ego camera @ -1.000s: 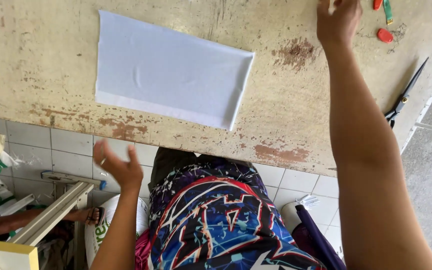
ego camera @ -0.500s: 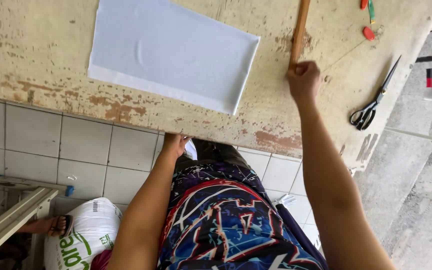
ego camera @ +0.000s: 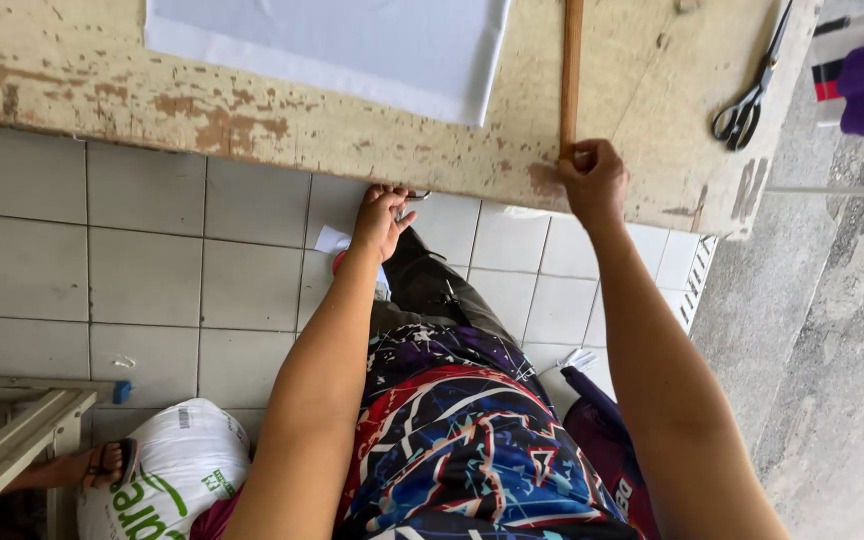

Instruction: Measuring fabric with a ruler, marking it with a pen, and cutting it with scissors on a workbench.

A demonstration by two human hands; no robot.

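A white sack [ego camera: 167, 470] with green print lies on the floor, lower left.

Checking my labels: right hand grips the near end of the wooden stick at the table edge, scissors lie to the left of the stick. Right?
Not quite. In the head view the scissors lie to the right of the wooden stick, near the table's right end. The rest holds: the right hand grips the stick's near end at the table edge.

A long, narrow wooden stick [ego camera: 572, 70] lies flat on the worn, paint-chipped table, running lengthwise from the near edge toward the far side, just right of the white cloth. Its near end sits at the table's edge, gripped in closed fingers.
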